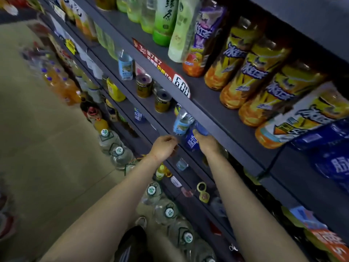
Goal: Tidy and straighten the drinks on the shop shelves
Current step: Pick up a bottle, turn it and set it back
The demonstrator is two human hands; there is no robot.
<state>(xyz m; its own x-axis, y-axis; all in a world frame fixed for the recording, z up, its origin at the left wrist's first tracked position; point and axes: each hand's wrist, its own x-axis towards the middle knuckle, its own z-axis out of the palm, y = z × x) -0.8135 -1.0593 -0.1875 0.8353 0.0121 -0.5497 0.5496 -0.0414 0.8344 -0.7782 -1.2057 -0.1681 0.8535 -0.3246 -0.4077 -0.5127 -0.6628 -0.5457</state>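
My right hand grips a dark blue bottle with a blue cap at the front edge of a middle shelf. Just left of it stands a small clear bottle with a light blue label, leaning slightly. My left hand hovers beside that bottle's base, fingers curled, nothing visibly in it. Two dark cans with gold rims stand further left on the same shelf, near another light-blue-label bottle.
The shelf above holds a row of orange-yellow iced tea bottles and green tea bottles. A red price strip runs along its edge. Large water jugs stand on the floor along the shelf foot.
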